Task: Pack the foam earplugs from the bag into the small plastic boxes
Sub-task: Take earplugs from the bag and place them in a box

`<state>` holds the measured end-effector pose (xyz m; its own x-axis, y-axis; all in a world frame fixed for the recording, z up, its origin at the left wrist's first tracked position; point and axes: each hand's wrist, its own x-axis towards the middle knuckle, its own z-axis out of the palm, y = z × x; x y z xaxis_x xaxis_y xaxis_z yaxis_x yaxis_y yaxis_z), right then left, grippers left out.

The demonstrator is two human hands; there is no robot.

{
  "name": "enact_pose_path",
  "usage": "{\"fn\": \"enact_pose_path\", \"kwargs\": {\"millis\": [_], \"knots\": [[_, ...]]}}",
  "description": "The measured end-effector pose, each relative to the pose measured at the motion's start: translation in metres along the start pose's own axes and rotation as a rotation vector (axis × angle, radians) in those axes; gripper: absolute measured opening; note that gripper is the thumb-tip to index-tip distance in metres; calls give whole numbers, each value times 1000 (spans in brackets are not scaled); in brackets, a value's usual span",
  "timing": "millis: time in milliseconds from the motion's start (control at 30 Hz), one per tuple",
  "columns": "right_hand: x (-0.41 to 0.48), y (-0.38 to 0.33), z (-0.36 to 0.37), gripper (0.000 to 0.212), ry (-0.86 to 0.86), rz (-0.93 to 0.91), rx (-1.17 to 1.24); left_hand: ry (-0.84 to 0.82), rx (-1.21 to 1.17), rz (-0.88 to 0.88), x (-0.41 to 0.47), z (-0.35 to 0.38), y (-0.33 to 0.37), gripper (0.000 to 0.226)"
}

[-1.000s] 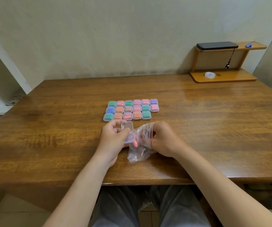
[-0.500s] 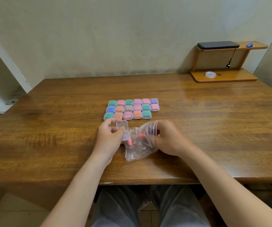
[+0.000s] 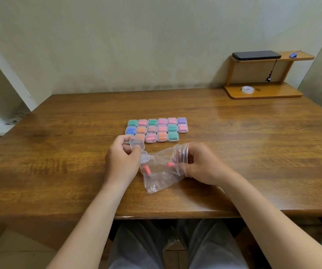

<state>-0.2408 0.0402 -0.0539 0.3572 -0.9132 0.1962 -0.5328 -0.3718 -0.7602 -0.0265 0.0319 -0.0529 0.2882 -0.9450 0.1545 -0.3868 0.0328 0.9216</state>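
1. The left hand (image 3: 123,162) is curled round an open clear box (image 3: 137,146), lid tilted up. The box's lower half sits against the zip bag (image 3: 162,178), just right of that hand.
2. The right hand (image 3: 201,164) is pushed in through the bag's mouth. Its fingertips, blurred behind the plastic, seem to pinch one pink earplug (image 3: 170,164).
3. Risk: as the hand draws out, the film may cling to it and drag the bag into the box, tipping it.
4. Risk: the soft foam could be squeezed out of the pinch, or spring back and stop the lid from closing.
5. Risk: the loose earplug (image 3: 146,169), near the left hand's thumb side, could roll out of the slack bag onto the table (image 3: 253,152).
6. Counts: two earplugs visible in the bag; one open box; seventeen filled boxes (image 3: 162,129) beyond both hands, one partly hidden behind the left.
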Motion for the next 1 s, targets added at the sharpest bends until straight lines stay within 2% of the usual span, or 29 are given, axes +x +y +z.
{"fn": "enact_pose_path", "kwargs": {"millis": [233,333,433,667,1000], "knots": [[3,-4,5,17,-7,-19,-12,-133,-224,-36,-16,8,18,18],[3,-2,5,9,-8,-8,-6,-177,-208,-30,-20,17,14,23],[1,5,4,15,24,18,-14,-167,-121,-19,-19,22,6,28],[-2,14,-9,13,144,87,39,-176,-163,-46,-15,21,2,26],[-4,10,-18,15,243,108,77,-200,-201,-70,-13,21,4,40]]}}
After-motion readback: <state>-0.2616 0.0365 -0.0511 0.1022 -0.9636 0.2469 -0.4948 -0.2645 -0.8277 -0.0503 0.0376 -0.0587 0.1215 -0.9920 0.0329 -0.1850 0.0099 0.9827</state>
